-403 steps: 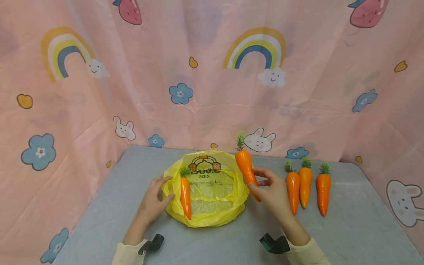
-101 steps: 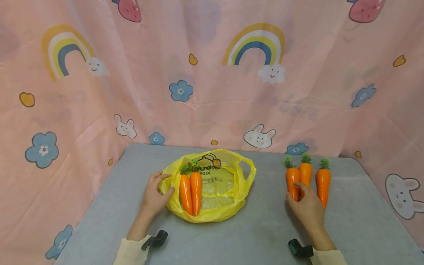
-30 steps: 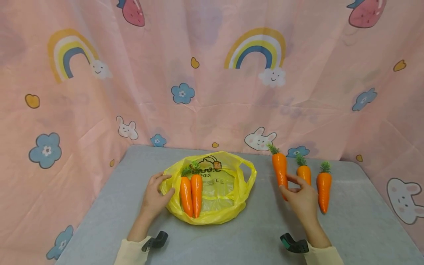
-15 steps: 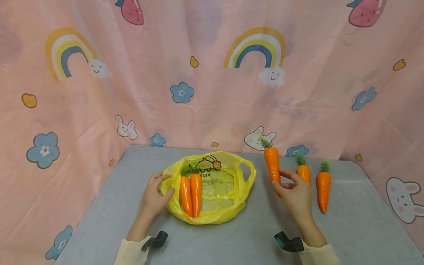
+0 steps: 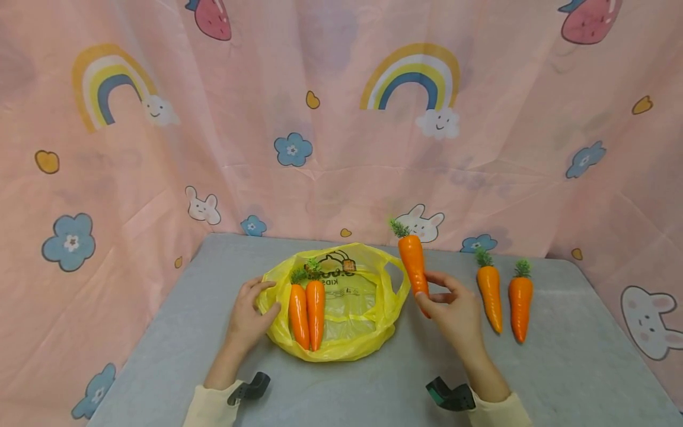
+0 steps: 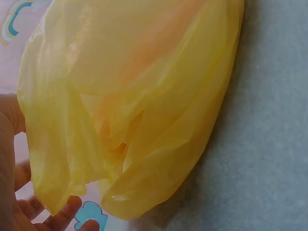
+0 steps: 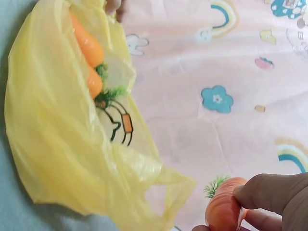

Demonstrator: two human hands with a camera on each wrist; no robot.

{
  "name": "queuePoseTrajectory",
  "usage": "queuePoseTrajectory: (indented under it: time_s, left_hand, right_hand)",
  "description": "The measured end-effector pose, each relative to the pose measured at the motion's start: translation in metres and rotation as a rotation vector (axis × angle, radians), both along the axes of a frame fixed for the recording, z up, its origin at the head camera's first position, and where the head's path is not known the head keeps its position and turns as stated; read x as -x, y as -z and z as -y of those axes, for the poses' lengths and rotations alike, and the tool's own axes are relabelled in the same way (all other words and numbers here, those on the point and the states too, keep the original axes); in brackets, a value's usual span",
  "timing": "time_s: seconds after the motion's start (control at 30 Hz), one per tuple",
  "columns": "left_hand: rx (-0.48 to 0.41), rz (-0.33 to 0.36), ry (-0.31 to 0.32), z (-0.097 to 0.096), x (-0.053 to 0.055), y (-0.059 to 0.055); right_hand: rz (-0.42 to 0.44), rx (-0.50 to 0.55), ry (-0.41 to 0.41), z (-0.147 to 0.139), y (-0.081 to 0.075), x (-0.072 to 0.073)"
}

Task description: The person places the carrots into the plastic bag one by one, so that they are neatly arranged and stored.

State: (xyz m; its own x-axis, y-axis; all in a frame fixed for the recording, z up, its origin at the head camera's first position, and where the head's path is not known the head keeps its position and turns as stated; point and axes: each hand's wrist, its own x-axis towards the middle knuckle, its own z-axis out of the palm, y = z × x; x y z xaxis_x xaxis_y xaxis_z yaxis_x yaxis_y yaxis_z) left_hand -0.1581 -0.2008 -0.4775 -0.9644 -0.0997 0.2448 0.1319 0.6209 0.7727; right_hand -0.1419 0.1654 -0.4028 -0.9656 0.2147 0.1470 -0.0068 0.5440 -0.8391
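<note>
A yellow plastic bag (image 5: pixel 356 349) stands open-mouthed on the table. My left hand (image 5: pixel 251 315) holds its left rim, fingers over the edge; in the left wrist view fingertips (image 6: pixel 71 208) show beside the hanging plastic. Inside, two orange carrots with green tops lie side by side, a left carrot (image 5: pixel 298 317) and a right carrot (image 5: pixel 316 314). My right hand (image 5: pixel 455 311) pinches another carrot (image 5: pixel 412 256) near its narrow end, leafy top up, just beside the bag's right handle loop. In the right wrist view that carrot (image 7: pixel 225 207) is apart from the bag (image 7: pixel 53 144).
Two more carrots lie on the grey table (image 5: pixel 341 394) to the right, one carrot (image 5: pixel 490 296) left of the other carrot (image 5: pixel 521 309). A pink patterned curtain (image 5: pixel 341 178) hangs behind and at both sides. A dark wrist device sits on each wrist.
A second carrot has come into the bag since the oldest frame. My right hand has lifted a further carrot from the right group and moved it left to the bag. The left hand stays put.
</note>
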Motion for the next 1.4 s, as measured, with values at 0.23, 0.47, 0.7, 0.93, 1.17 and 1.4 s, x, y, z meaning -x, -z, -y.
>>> queuePoseTrajectory:
  time_s: [0.23, 0.47, 0.7, 0.93, 1.17, 1.4]
  left_hand:
    - [0.004, 0.005, -0.001, -0.001, 0.0, 0.0]
    - [-0.004, 0.002, 0.003, 0.0, -0.001, -0.001]
    - [0.004, 0.005, 0.008, -0.001, 0.0, 0.001]
    - [0.009, 0.01, 0.008, -0.001, 0.0, 0.0]
    - [0.012, 0.008, 0.01, 0.0, 0.0, 0.0]
    - [0.016, 0.009, 0.011, 0.0, 0.0, 0.0]
  right_hand:
    - [-0.03, 0.051, -0.096, 0.02, -0.004, -0.005]
    - [0.01, 0.095, -0.159, 0.038, 0.0, -0.008]
    - [0.064, 0.094, -0.182, 0.051, 0.006, -0.007]
    - [0.12, 0.106, -0.195, 0.064, 0.01, -0.005]
    - [0.138, 0.113, -0.219, 0.076, 0.015, -0.004]
    - [0.123, 0.103, -0.218, 0.084, 0.021, -0.002]
